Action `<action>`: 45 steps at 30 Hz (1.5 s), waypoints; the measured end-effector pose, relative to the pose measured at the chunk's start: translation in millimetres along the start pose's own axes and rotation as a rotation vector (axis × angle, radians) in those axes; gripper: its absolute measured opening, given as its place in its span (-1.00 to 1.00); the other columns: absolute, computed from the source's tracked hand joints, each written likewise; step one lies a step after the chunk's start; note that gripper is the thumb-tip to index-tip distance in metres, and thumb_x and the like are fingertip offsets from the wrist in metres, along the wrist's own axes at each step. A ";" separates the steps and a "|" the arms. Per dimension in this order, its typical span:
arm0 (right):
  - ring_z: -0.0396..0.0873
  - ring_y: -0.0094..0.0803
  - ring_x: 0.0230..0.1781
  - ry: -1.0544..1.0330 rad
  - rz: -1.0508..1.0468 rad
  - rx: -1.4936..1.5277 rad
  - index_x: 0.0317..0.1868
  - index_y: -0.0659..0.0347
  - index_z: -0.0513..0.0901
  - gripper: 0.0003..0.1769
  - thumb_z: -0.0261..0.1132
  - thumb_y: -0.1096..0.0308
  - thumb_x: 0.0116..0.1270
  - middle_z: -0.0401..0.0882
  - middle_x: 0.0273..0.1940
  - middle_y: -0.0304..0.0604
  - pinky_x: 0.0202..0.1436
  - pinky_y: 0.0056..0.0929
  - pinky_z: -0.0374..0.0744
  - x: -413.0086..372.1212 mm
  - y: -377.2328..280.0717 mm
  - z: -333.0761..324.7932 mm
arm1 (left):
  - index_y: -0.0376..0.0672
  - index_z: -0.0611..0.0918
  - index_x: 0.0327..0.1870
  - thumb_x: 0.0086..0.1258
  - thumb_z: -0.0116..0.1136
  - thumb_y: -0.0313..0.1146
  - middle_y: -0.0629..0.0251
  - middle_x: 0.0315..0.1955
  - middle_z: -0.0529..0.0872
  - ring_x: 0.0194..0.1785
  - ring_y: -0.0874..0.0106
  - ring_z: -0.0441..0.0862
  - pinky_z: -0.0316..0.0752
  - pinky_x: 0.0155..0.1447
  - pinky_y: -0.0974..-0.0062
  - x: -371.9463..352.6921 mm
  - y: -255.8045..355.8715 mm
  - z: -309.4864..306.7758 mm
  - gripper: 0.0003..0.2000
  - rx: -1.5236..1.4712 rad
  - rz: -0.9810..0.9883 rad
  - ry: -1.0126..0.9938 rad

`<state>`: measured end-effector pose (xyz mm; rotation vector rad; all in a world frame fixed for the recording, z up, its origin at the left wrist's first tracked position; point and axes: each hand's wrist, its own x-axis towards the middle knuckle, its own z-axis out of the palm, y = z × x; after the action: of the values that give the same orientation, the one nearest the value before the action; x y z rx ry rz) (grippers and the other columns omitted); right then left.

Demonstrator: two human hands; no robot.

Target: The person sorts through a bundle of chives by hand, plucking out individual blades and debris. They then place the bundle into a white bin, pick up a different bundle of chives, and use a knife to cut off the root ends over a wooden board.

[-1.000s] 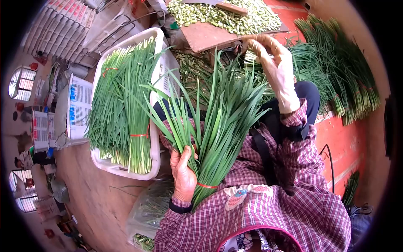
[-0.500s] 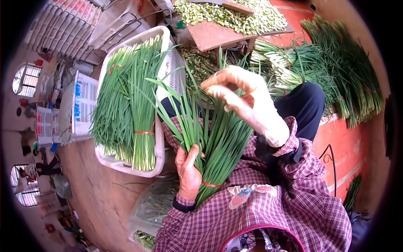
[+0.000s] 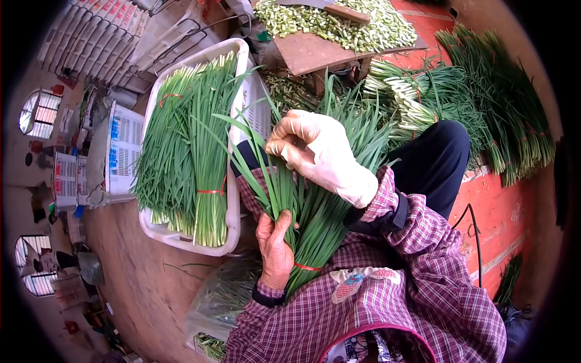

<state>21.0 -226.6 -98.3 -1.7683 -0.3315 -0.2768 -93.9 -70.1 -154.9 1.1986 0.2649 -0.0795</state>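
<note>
My left hand [image 3: 276, 248], bare, is closed around the lower part of a bunch of garlic chives [image 3: 321, 230] held against my lap. A red band circles the bunch near its lower end, and the long green leaves fan upward and apart. Over the leaves is my right hand [image 3: 321, 154] in a pale, thin glove. Its thumb and fingers are curled into a pinch at the left-hand leaves; what lies between the fingertips is hidden.
To the left, a white plastic crate [image 3: 235, 206] holds banded chive bunches. Chopped stems [image 3: 339, 27] and a knife [image 3: 345, 12] lie on a board [image 3: 308, 51] ahead. More bunches [image 3: 423, 91] are piled at right. A clear plastic bag [image 3: 212, 296] is at lower left.
My right hand has moved left and down from above the bunch to its left-hand leaves, its fingers drawing closer together. My left hand keeps its hold on the chives.
</note>
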 end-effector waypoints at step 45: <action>0.54 -0.28 -0.12 -0.098 -0.538 -0.940 -0.44 0.06 0.70 -0.85 0.31 0.20 0.03 0.61 -0.29 -0.25 0.19 -0.17 0.40 35.8 15.4 -42.5 | -0.32 0.68 -0.04 0.28 0.27 -0.55 0.28 -0.17 0.75 -0.15 0.53 0.67 0.55 0.02 0.53 -4.0 15.9 -2.6 -0.77 0.252 -0.124 -0.194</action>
<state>59.6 -268.7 -90.0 -2.5926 -0.8477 -0.8307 -95.0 -62.2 -140.3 1.4134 0.1614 -0.3442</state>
